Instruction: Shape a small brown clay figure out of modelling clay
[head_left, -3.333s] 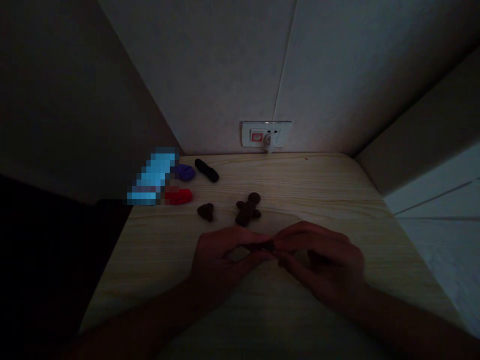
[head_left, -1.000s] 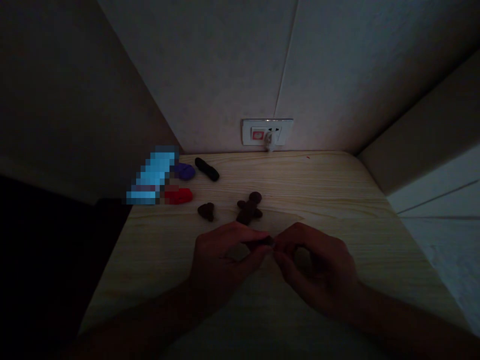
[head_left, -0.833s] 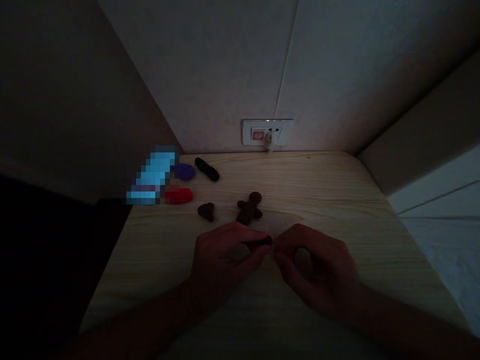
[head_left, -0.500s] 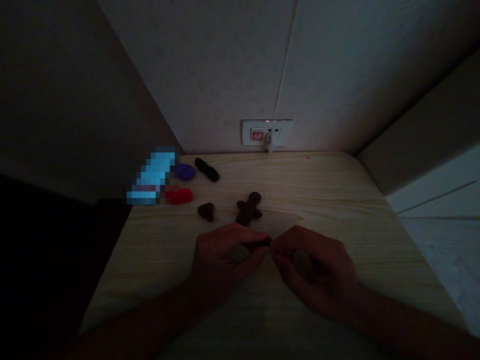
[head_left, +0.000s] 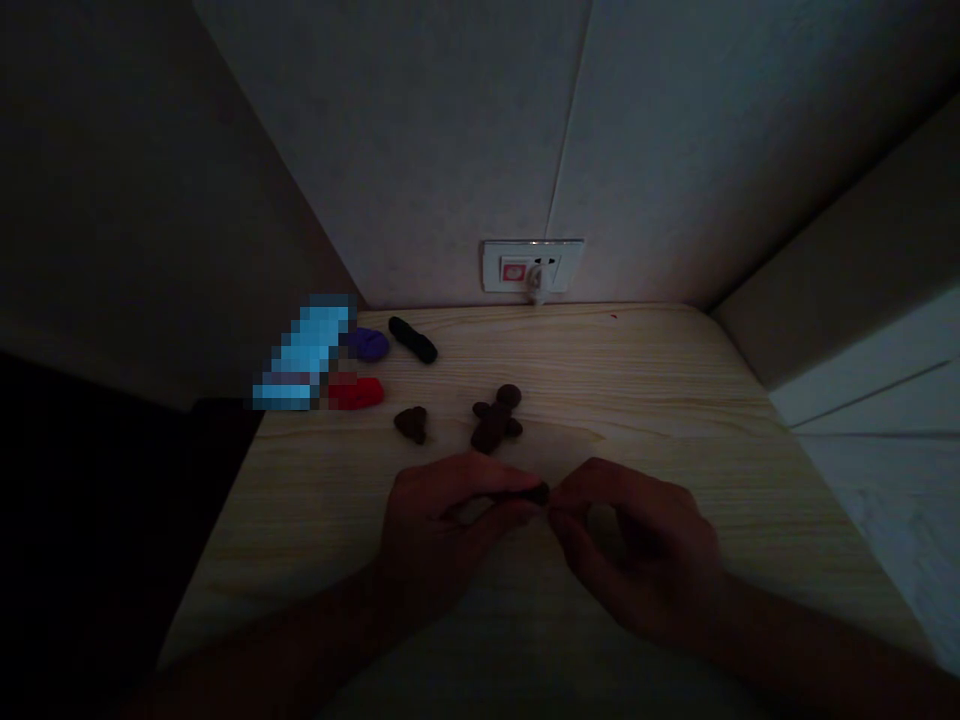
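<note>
Between the thumb and fingers of my left hand (head_left: 442,520) is a small piece of dark brown modelling clay (head_left: 537,493). My right hand (head_left: 637,540) is pinched closed at the clay's right end, its fingertips meeting those of the left; whether they grip the clay too is hard to see in the dim light. Just beyond my left hand lies a brown clay figure (head_left: 493,424) with a round head, a body and two short arms; its lower end is close to my fingers. Left of the figure sits a loose brown clay lump (head_left: 412,424).
Toward the back left of the wooden table (head_left: 600,380) lie a black clay stick (head_left: 412,340), a purple clay lump (head_left: 369,344) and a red clay piece (head_left: 358,392). Beside them is a pixelated bright blue object (head_left: 307,345). A wall socket (head_left: 532,266) with a plug is behind.
Both hands have shifted very slightly, and a little more of the brown clay's end shows between the fingertips. The pieces on the table stay where they were.
</note>
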